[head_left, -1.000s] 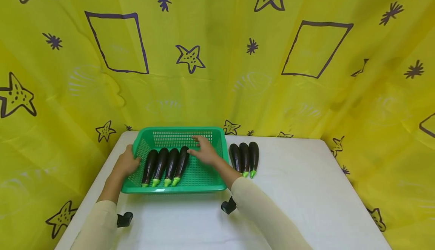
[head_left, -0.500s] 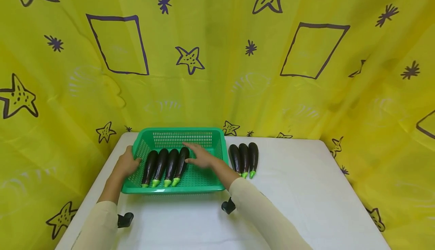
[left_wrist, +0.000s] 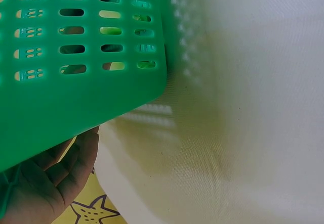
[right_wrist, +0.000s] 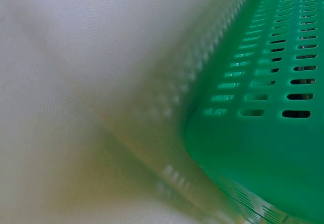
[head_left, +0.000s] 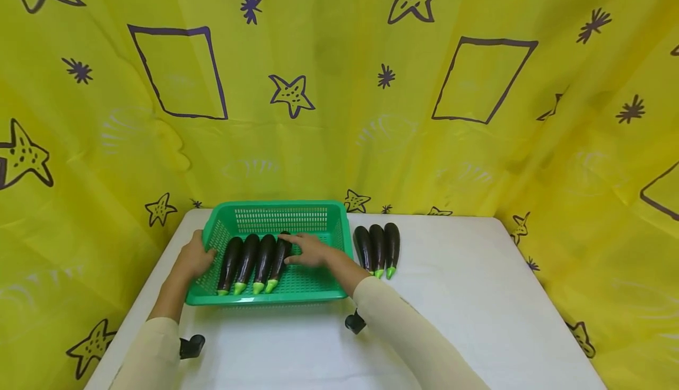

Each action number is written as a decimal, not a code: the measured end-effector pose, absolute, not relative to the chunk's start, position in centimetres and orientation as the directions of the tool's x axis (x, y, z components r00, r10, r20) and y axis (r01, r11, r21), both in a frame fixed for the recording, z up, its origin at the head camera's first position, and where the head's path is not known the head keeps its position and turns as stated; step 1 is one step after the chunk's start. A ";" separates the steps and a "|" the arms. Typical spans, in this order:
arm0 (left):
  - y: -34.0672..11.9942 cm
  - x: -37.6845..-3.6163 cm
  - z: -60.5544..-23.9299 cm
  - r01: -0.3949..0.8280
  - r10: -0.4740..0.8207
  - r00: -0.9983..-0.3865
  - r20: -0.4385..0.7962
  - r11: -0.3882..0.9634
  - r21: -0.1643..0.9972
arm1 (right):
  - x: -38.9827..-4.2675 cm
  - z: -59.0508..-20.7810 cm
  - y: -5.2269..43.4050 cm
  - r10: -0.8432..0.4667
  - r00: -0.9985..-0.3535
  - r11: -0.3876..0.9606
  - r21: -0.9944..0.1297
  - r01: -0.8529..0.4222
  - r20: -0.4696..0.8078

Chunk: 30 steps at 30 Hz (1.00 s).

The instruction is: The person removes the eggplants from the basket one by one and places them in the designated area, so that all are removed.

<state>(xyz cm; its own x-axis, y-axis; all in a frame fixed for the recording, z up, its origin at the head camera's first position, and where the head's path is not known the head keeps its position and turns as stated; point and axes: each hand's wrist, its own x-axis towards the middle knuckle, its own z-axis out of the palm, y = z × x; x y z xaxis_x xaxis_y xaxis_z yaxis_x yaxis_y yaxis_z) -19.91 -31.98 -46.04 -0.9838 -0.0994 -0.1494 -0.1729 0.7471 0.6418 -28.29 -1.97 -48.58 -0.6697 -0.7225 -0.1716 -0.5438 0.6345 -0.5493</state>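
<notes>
A green slotted basket (head_left: 265,300) sits on the white table and holds several dark purple eggplants in a row, green stems toward me. My left hand (head_left: 195,257) grips the basket's left rim; in the left wrist view, that left hand (left_wrist: 50,178) shows under the basket's green wall (left_wrist: 76,57). My right hand (head_left: 307,248) reaches inside the basket. Its straight fingers rest against the rightmost eggplant (head_left: 277,260). The right wrist view shows only the basket's wall (right_wrist: 263,107) and table, no hand.
Three more eggplants (head_left: 376,247) lie side by side on the white tablecloth (head_left: 477,296) just right of the basket. Yellow star-patterned curtain (head_left: 339,113) closes off the back and both sides. Black wrist mounts (head_left: 354,322) hang under the sleeves.
My right hand slid left and toward me from the basket's back wall onto the rightmost eggplant. The left hand stayed on the rim.
</notes>
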 end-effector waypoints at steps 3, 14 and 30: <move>-32.1 -19.9 -46.1 -0.173 -0.099 -0.984 -0.150 0.745 0.644 | -28.1 -48.6 -2.1 -0.727 -0.666 0.627 -0.558 -0.543 -0.169; -32.2 -20.0 -46.3 -0.171 -0.103 -0.984 -0.142 0.747 0.643 | -28.1 -48.8 -2.1 -0.631 -0.769 0.609 -0.677 -0.414 -0.098; -32.1 -19.8 -46.0 -0.171 -0.101 -0.984 -0.145 0.740 0.650 | -28.1 -48.5 -1.8 -0.426 -0.903 0.728 -0.617 -0.299 -0.066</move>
